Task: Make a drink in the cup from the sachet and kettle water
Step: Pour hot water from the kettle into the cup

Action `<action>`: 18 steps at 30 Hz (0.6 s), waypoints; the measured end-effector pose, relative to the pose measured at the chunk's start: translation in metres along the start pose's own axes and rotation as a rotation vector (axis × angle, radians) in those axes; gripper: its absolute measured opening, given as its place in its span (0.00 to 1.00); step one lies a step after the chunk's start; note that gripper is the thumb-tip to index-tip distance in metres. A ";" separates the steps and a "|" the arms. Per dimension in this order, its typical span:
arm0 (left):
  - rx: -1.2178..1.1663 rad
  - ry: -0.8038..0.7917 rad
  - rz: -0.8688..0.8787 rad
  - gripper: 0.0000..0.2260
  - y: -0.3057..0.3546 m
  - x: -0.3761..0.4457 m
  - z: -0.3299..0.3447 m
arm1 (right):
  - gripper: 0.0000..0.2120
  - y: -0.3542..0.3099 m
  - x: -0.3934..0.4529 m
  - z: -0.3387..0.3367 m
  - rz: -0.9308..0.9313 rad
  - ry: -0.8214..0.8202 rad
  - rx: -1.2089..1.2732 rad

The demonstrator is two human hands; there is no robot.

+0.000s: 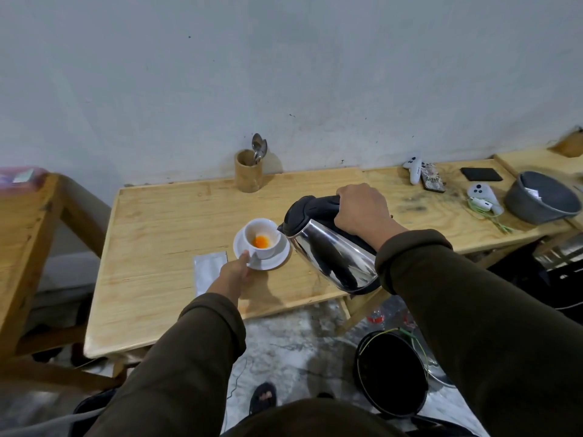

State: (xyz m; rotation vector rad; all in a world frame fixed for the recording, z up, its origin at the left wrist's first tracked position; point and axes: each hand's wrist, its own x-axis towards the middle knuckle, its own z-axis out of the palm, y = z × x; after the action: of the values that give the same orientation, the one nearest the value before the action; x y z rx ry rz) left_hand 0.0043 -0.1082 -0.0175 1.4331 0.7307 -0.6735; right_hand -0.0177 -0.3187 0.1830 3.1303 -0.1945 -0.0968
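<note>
A white cup (263, 236) stands on a white saucer (277, 258) on the wooden table (164, 234). Orange powder or liquid lies in the cup's bottom. My left hand (232, 274) pinches the cup's handle at the saucer's near edge. My right hand (362, 212) grips the black handle of a steel kettle (331, 250), tilted so its spout touches the cup's right rim. A white sachet (206, 271) lies flat on the table, partly under my left wrist.
A wooden holder with spoons (249, 171) stands by the wall. Game controllers (413, 168), a phone (481, 174) and a grey bowl (542, 197) sit at the right. A black bucket (391, 373) stands on the floor; another wooden table (25, 234) is at left.
</note>
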 end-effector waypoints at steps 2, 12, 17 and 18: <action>0.005 -0.004 -0.003 0.31 -0.002 0.004 -0.001 | 0.10 -0.002 0.000 -0.001 0.001 -0.007 -0.013; 0.028 0.015 0.007 0.31 -0.003 0.015 -0.002 | 0.11 -0.008 -0.001 -0.004 0.022 -0.023 -0.035; 0.041 0.019 0.006 0.30 -0.002 0.013 0.000 | 0.12 -0.009 0.000 -0.003 0.023 -0.020 -0.040; 0.042 0.014 0.005 0.30 -0.002 0.013 0.001 | 0.12 -0.009 0.000 -0.003 0.022 -0.019 -0.041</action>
State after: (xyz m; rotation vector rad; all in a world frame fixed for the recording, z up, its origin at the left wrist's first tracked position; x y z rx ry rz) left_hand 0.0107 -0.1085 -0.0291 1.4791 0.7276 -0.6793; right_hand -0.0161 -0.3097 0.1862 3.0869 -0.2239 -0.1280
